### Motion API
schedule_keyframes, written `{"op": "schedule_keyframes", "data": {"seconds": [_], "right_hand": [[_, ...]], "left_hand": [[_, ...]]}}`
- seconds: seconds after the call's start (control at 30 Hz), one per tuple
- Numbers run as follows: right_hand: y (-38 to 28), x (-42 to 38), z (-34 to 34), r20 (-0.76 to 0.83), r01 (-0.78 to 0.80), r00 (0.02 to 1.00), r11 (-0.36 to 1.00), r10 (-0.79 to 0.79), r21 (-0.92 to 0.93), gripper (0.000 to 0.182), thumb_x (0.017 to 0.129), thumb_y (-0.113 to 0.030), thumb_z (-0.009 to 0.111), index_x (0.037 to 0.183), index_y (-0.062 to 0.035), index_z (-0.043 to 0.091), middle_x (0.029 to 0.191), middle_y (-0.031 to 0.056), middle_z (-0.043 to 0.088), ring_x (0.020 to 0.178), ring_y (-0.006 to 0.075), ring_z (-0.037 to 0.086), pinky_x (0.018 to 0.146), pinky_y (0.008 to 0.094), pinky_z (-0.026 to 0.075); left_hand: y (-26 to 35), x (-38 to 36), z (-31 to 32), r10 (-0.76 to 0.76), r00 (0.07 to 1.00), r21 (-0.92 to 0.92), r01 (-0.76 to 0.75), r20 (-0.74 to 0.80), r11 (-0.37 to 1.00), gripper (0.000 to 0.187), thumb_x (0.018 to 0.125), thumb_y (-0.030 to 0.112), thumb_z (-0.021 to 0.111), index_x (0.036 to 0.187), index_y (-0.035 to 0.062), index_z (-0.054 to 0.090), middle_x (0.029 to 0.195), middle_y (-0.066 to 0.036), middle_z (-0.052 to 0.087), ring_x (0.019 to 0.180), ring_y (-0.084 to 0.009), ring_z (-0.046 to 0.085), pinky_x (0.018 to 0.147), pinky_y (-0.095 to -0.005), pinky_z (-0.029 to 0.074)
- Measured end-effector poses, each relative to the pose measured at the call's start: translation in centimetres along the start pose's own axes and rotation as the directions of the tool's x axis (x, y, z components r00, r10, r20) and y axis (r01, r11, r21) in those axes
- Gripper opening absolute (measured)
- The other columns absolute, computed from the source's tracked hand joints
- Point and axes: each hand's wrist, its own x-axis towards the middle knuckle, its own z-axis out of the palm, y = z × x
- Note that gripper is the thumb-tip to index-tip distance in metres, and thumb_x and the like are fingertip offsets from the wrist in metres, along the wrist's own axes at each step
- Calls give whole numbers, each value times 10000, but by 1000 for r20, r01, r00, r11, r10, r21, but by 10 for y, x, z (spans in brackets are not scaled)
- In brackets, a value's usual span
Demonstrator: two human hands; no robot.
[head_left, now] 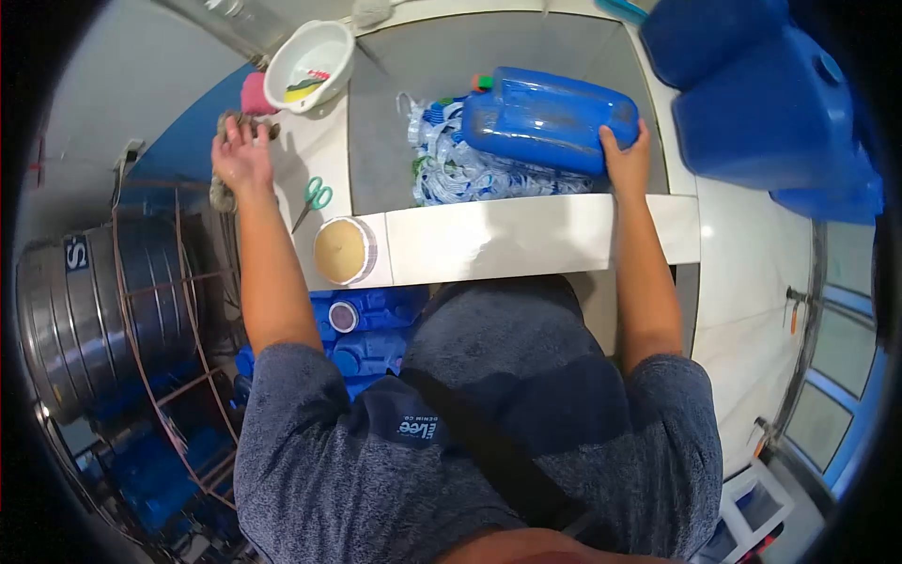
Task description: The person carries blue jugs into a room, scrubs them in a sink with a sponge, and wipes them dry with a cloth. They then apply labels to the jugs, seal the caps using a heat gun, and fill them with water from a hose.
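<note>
On the left ledge my left hand is open, palm up and fingers stretched, over a crumpled grey-brown rag. My right hand grips the base end of a blue plastic water jug, thumb on its near side. Tilted on its side, the jug has a green and orange piece at its left end. Beneath it, a heap of clear and blue plastic wrappers lies in the grey basin. Green-handled scissors rest near my left forearm.
A round tub with a tan top stands on the ledge's front corner. Behind the scissors is a white bowl holding a sponge. Large blue containers stand at right; more blue jugs sit below the counter. A metal rack is at left.
</note>
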Motion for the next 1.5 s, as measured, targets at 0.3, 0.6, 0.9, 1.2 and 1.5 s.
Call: {"op": "schedule_keyframes", "data": {"seconds": [0.3, 0.6, 0.9, 1.2, 1.5], "right_hand": [[-3, 1, -4, 17, -126, 992, 991, 126, 52, 1014, 750, -497, 817, 1447, 101, 389, 1405, 335, 499, 1301, 421, 520, 1102, 434, 409], [-65, 23, 22, 176, 139, 977, 985, -120, -101, 1012, 747, -525, 813, 1442, 86, 404, 1371, 299, 526, 1302, 434, 488, 1106, 460, 393], [-96, 98, 88, 409, 358, 874, 916, -261, -182, 952, 775, -587, 750, 1455, -2, 432, 1371, 298, 528, 1261, 442, 528, 1052, 491, 440], [-158, 194, 117, 554, 529, 707, 849, -440, 0, 392, 922, -354, 600, 1052, -8, 732, 1088, 223, 714, 1051, 352, 684, 987, 456, 505], [-49, 306, 109, 182, 328, 937, 569, -299, -754, 426, 990, -206, 446, 1382, -91, 568, 1423, 187, 545, 1347, 367, 489, 1090, 503, 403]], "left_hand": [[-43, 18, 58, 275, 934, 174, -238, -229, 955, 436, 958, 324, 538, 1278, 31, 499, 1322, -146, 549, 1194, -253, 547, 1060, -452, 416], [-226, -161, 153, -387, 460, 453, -884, 799, -115, 995, 848, 696, 612, 1582, 122, 264, 1632, -264, 165, 1516, -452, 107, 1172, -645, 122], [-240, -154, 144, -338, 775, 781, -605, 534, -153, 1046, 860, 773, 517, 1617, 146, 160, 1655, -263, 77, 1527, -465, 47, 1175, -662, 87], [-235, -166, 159, -361, 803, 821, -551, 475, -146, 1101, 813, 775, 582, 1613, 141, 169, 1653, -265, 83, 1530, -449, 55, 1182, -641, 109], [-224, -176, 157, -340, 791, 764, -596, 508, -246, 1238, 610, 632, 853, 1588, 155, 261, 1604, -310, 156, 1469, -505, 174, 1160, -591, 269]]}}
